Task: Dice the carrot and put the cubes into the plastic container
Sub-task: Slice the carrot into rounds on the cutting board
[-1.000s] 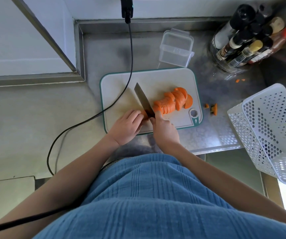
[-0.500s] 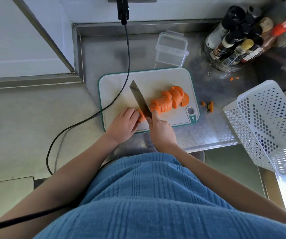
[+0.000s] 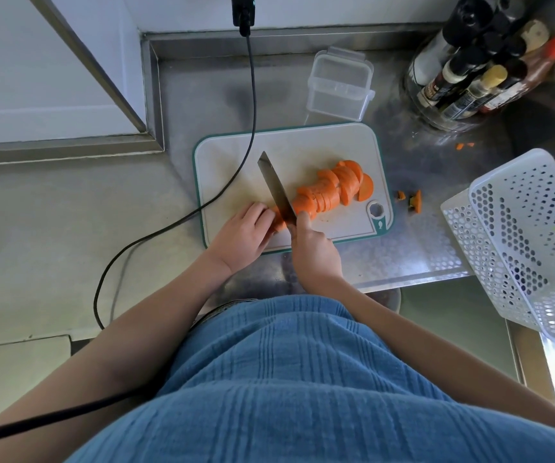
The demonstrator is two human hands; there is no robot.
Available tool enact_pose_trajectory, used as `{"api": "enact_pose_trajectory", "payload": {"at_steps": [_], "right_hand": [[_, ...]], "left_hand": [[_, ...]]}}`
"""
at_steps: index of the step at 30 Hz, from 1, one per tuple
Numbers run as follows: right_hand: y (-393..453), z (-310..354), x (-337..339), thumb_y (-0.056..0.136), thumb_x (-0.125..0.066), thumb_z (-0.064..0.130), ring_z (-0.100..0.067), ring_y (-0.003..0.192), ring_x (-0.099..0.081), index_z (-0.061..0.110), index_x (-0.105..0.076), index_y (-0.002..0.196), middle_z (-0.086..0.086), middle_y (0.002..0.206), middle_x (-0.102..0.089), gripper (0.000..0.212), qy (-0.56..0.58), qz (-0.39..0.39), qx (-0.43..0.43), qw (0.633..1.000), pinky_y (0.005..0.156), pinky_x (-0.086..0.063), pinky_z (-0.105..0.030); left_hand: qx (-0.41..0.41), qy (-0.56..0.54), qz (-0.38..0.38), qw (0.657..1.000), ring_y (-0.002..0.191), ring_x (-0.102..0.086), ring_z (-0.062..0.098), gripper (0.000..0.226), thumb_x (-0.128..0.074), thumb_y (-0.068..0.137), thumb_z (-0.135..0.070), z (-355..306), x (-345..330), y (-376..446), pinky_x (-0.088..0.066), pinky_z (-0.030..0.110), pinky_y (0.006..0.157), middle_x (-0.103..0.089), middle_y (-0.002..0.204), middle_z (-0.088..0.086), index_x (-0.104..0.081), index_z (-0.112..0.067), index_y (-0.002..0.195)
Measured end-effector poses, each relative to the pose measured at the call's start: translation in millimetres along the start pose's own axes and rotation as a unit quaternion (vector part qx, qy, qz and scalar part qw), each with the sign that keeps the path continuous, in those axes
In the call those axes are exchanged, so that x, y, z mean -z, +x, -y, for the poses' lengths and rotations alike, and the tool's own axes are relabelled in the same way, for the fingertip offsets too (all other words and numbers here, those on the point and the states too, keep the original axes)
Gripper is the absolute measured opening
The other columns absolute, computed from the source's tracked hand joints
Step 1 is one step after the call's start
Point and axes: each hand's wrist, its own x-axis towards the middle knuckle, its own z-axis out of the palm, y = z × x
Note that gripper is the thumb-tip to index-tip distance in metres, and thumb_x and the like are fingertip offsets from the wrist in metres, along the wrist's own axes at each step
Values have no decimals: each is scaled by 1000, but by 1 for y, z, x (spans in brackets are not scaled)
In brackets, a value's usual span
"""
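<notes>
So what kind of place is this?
Most likely a home kitchen: a steel counter bearing a cutting board with sliced carrot, and condiment bottles in the corner.

the knife's handle is hidden inside the right hand, and the uncut end of the carrot is mostly covered by the left hand's fingers. the white perforated basket is cut off by the right edge of the frame, and the bottles at upper right are cropped by the top edge, their labels too blurred to be read. the black cable is cut off at the top edge and at the lower left edge.
</notes>
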Motion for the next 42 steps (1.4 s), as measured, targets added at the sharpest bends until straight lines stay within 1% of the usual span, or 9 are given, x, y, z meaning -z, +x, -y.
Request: {"api": "enact_pose_trajectory", "payload": {"at_steps": [7,12,17,19,22,31,35,40,42], "right_hand": [[4,3,-3,101,-34,9,-36,78,-65,10,-30,124,-18,88,-65,23,-44,8,-2,999,57,-45,-36],[10,12,-4,99,-34,2,-36,83,-66,10,-31,124,-17,93,-64,27,-74,22,-6,997,62,-51,-40],[12,7,-4,101,-34,7,-36,80,-65,13,-31,121,-17,90,-64,21,-54,14,-1,998,59,-49,-39],[13,5,-3,104,-32,18,-37,81,-64,12,-31,118,-18,90,-64,15,-46,11,0,999,58,-46,-38],[15,2,-1,105,-28,28,-38,83,-64,11,-32,119,-20,91,-64,22,-21,21,1,1000,62,-48,-40],[1,-4,14,103,-27,36,-39,79,-61,11,-35,115,-21,85,-63,28,16,13,6,1000,66,-50,-44],[-4,2,15,103,-27,36,-40,76,-61,12,-34,111,-21,85,-63,26,34,-5,15,999,67,-53,-48],[-4,3,15,104,-26,34,-38,77,-61,10,-34,114,-21,85,-63,28,20,12,23,999,59,-43,-38],[-5,3,14,104,-26,34,-39,77,-61,10,-34,116,-21,86,-63,28,20,16,21,999,62,-49,-43]], "left_hand": [[-5,-20,-1,1000,82,-57,31,18,-51,88,-14,3,-2,0,-54,38,71,-57,95,19,-57,1,98],[0,-16,2,1000,85,-58,33,23,-60,80,-7,3,-2,-1,-53,37,75,-59,97,20,-58,3,100],[-8,-19,2,1000,87,-57,31,22,-54,84,-11,4,-2,-1,-52,37,77,-58,99,19,-57,1,102],[-9,-20,5,1000,86,-58,31,23,-58,82,-9,4,0,0,-53,37,76,-58,99,19,-58,1,102],[5,-21,20,1000,86,-59,32,26,-66,77,-8,2,2,-1,-54,38,74,-59,99,18,-59,2,101],[-4,12,14,1000,82,-55,28,18,-43,89,-15,-2,3,-7,-52,37,68,-57,94,13,-54,-4,98],[-12,22,21,999,82,-53,26,17,-46,89,-14,0,4,-6,-51,36,68,-56,91,12,-57,-3,95],[2,9,24,1000,85,-56,27,17,-64,80,-5,-1,5,-4,-52,36,72,-58,94,13,-61,0,96],[4,7,23,1000,85,-56,27,17,-66,79,-6,-2,7,-4,-51,35,72,-58,94,13,-60,-1,95]]}}
